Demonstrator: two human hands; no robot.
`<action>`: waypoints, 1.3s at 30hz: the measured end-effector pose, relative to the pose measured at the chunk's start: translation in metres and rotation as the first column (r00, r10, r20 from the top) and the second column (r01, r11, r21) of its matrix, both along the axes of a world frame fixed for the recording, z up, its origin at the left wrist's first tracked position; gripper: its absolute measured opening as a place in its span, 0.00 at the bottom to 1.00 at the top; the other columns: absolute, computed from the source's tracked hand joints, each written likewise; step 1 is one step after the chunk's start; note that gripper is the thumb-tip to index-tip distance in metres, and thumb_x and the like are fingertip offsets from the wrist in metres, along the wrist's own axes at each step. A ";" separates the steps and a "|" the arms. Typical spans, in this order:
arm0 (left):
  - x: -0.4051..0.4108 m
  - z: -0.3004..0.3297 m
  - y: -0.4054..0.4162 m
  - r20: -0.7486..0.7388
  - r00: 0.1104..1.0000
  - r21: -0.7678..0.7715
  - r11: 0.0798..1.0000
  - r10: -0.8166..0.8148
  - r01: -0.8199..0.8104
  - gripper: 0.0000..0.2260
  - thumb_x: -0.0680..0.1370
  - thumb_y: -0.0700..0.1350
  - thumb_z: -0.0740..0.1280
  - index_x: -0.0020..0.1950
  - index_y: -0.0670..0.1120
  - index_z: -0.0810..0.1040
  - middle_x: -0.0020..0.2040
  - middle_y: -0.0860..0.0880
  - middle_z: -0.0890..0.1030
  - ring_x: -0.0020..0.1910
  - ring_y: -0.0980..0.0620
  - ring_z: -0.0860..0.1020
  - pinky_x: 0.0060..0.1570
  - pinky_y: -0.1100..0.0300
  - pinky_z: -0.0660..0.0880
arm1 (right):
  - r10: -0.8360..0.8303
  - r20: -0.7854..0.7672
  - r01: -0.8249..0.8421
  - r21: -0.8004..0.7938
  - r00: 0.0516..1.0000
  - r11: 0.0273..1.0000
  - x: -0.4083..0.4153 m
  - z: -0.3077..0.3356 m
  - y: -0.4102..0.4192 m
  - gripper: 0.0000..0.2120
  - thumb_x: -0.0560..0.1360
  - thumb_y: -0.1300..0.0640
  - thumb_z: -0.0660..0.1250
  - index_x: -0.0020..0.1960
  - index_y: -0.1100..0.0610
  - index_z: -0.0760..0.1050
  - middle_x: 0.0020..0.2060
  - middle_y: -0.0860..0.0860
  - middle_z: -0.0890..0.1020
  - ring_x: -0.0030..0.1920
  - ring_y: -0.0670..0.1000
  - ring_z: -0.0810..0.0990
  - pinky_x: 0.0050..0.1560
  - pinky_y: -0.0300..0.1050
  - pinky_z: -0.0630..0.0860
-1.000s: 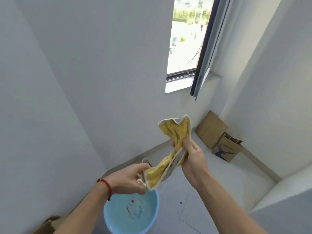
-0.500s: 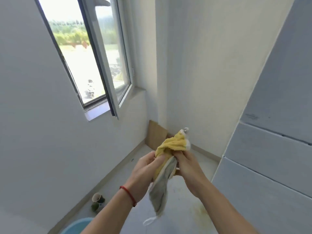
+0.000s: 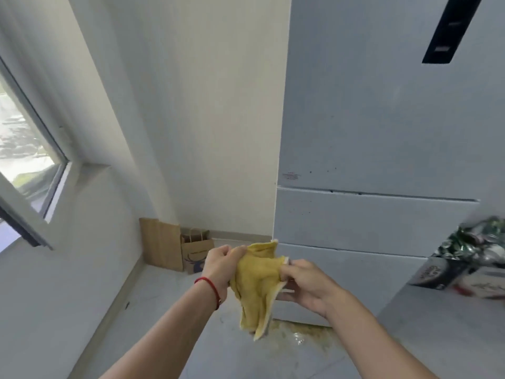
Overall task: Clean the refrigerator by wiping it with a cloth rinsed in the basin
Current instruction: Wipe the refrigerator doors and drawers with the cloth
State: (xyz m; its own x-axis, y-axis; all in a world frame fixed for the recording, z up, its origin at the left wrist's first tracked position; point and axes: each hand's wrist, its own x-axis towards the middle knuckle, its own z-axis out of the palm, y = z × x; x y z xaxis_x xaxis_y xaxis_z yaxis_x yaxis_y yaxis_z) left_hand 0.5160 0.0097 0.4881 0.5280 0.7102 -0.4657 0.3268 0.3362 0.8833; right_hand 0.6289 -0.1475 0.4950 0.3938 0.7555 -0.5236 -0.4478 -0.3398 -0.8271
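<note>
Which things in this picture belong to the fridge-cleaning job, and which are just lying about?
Job:
yellow cloth, held in both hands
left hand
right hand
refrigerator

Lying about:
paper bag
cardboard sheet
foil-wrapped clutter on the counter

Both hands are holding the yellow cloth (image 3: 259, 280) up in front of the pale grey refrigerator (image 3: 382, 149). The left hand (image 3: 221, 265) is gripping its upper left edge, the right hand (image 3: 306, 285) is pinching the right edge, and the lower end is hanging loose. A paper bag (image 3: 196, 253) is standing in the corner beside leaning cardboard (image 3: 159, 243), under the open window (image 3: 24, 149).
</note>
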 end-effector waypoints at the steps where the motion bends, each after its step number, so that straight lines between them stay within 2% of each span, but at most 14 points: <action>1: 0.006 -0.003 0.006 -0.027 1.000 0.062 0.998 -0.001 0.002 0.12 0.79 0.51 0.71 0.42 0.45 0.75 0.41 0.43 0.74 0.42 0.46 0.75 0.43 0.52 0.75 | -0.014 0.068 0.017 -0.044 0.998 0.999 0.004 0.003 -0.001 0.13 0.76 0.73 0.59 0.49 0.61 0.79 0.32 0.53 0.80 0.34 0.50 0.81 0.51 0.55 0.83; 6: 0.030 -0.001 0.016 0.062 0.997 0.120 0.992 -0.039 0.031 0.14 0.78 0.50 0.73 0.43 0.48 0.69 0.39 0.46 0.69 0.40 0.48 0.69 0.40 0.52 0.69 | -0.204 0.422 0.237 -0.027 0.883 0.971 0.013 0.018 -0.001 0.25 0.77 0.69 0.62 0.67 0.46 0.69 0.36 0.52 0.79 0.37 0.50 0.77 0.45 0.49 0.79; 11: 0.030 0.040 0.035 0.363 0.818 0.062 0.888 -0.445 0.456 0.16 0.73 0.45 0.79 0.59 0.51 0.82 0.49 0.41 0.81 0.46 0.45 0.81 0.45 0.51 0.78 | -0.269 0.337 0.206 0.210 0.902 0.956 0.023 0.039 -0.012 0.17 0.77 0.62 0.71 0.64 0.52 0.80 0.50 0.53 0.86 0.50 0.54 0.83 0.57 0.50 0.80; 14: 0.038 0.054 0.041 0.160 0.680 0.393 0.678 -0.715 0.621 0.28 0.73 0.33 0.76 0.69 0.54 0.79 0.58 0.47 0.81 0.57 0.48 0.82 0.56 0.56 0.80 | -0.261 0.541 0.195 0.177 0.800 0.965 0.028 0.049 -0.023 0.21 0.75 0.63 0.77 0.65 0.50 0.80 0.56 0.52 0.86 0.59 0.53 0.84 0.63 0.50 0.80; 17: 0.059 0.070 0.035 -0.295 0.706 0.817 0.214 -0.644 0.536 0.22 0.78 0.37 0.71 0.70 0.52 0.77 0.55 0.52 0.76 0.53 0.52 0.76 0.51 0.73 0.69 | -0.106 0.776 0.144 0.020 0.622 0.989 0.043 0.073 -0.027 0.15 0.78 0.61 0.74 0.61 0.47 0.82 0.52 0.45 0.85 0.54 0.44 0.83 0.56 0.38 0.79; 19: 0.075 0.082 0.026 -0.339 0.710 0.868 0.085 -0.617 0.489 0.15 0.79 0.40 0.69 0.65 0.51 0.81 0.51 0.51 0.74 0.50 0.51 0.74 0.47 0.67 0.67 | 0.012 0.906 0.181 -0.098 0.424 0.979 0.062 0.089 -0.033 0.11 0.79 0.58 0.72 0.58 0.46 0.83 0.51 0.44 0.83 0.52 0.44 0.81 0.51 0.34 0.75; 21: 0.088 0.095 0.014 -0.292 0.737 0.875 0.140 -0.610 0.463 0.07 0.79 0.43 0.71 0.54 0.52 0.84 0.48 0.52 0.75 0.47 0.52 0.75 0.46 0.64 0.69 | 0.111 0.946 0.216 -0.182 0.303 0.959 0.079 0.103 -0.045 0.04 0.80 0.54 0.70 0.52 0.46 0.83 0.51 0.46 0.78 0.51 0.45 0.77 0.48 0.35 0.70; 23: 0.097 0.105 0.004 -0.171 0.777 0.826 0.341 -0.606 0.448 0.02 0.76 0.45 0.75 0.47 0.51 0.84 0.46 0.53 0.78 0.46 0.55 0.77 0.46 0.65 0.72 | 0.132 0.952 0.192 -0.189 0.277 0.963 0.091 0.111 -0.060 0.04 0.81 0.50 0.69 0.50 0.48 0.81 0.55 0.45 0.72 0.55 0.40 0.73 0.53 0.36 0.68; 25: 0.113 0.117 -0.008 0.027 0.772 0.602 0.627 -0.635 0.495 0.08 0.73 0.49 0.78 0.47 0.46 0.85 0.45 0.51 0.84 0.46 0.53 0.82 0.51 0.57 0.79 | -0.005 0.931 0.142 -0.050 0.364 0.989 0.104 0.121 -0.077 0.06 0.82 0.50 0.68 0.52 0.51 0.80 0.58 0.41 0.73 0.57 0.38 0.74 0.58 0.39 0.69; 28: 0.138 0.132 -0.033 0.307 0.744 0.262 0.804 -0.593 0.533 0.17 0.77 0.52 0.75 0.57 0.40 0.84 0.53 0.44 0.87 0.56 0.45 0.85 0.59 0.49 0.80 | -0.249 0.824 0.175 0.184 0.509 0.967 0.121 0.133 -0.083 0.08 0.84 0.50 0.65 0.49 0.53 0.76 0.41 0.44 0.78 0.41 0.45 0.76 0.48 0.47 0.73; 32: 0.162 0.136 -0.066 0.425 0.697 0.035 0.780 -0.577 0.625 0.16 0.81 0.45 0.70 0.69 0.44 0.77 0.62 0.43 0.84 0.62 0.43 0.83 0.63 0.38 0.78 | -0.434 0.686 0.316 0.300 0.584 0.900 0.143 0.129 -0.075 0.10 0.84 0.49 0.65 0.51 0.55 0.76 0.43 0.53 0.82 0.44 0.50 0.81 0.52 0.59 0.79; 34: 0.172 0.133 -0.066 0.453 0.656 -0.018 0.730 -0.603 0.683 0.27 0.77 0.36 0.74 0.73 0.47 0.70 0.65 0.42 0.82 0.64 0.40 0.81 0.62 0.34 0.77 | -0.469 0.563 0.360 0.300 0.681 0.883 0.158 0.132 -0.080 0.11 0.84 0.51 0.66 0.55 0.59 0.79 0.51 0.59 0.86 0.51 0.56 0.86 0.57 0.61 0.82; 37: 0.185 0.147 -0.063 0.526 0.661 0.003 0.779 -0.535 0.627 0.33 0.73 0.32 0.76 0.72 0.53 0.69 0.60 0.37 0.82 0.56 0.40 0.83 0.54 0.43 0.83 | -0.524 0.093 0.437 0.440 0.847 0.784 0.177 0.138 -0.097 0.22 0.85 0.48 0.62 0.64 0.67 0.78 0.59 0.64 0.84 0.60 0.62 0.84 0.63 0.60 0.79; 39: 0.196 0.165 -0.070 0.511 0.691 0.110 0.836 -0.511 0.537 0.31 0.73 0.35 0.76 0.71 0.54 0.68 0.59 0.36 0.82 0.51 0.39 0.83 0.52 0.46 0.84 | -0.496 -0.273 0.561 0.510 0.824 0.652 0.177 0.135 -0.096 0.34 0.83 0.37 0.55 0.69 0.66 0.75 0.63 0.66 0.81 0.64 0.66 0.81 0.63 0.63 0.78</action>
State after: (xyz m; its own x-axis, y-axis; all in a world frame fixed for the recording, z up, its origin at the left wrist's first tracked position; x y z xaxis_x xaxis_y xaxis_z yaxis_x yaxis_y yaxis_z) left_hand 0.7116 -0.0598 0.6528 0.9716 0.2314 -0.0489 -0.0207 0.2892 0.9570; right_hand 0.8061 -0.2439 0.6297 0.7876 0.5978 -0.1495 -0.4981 0.4749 -0.7255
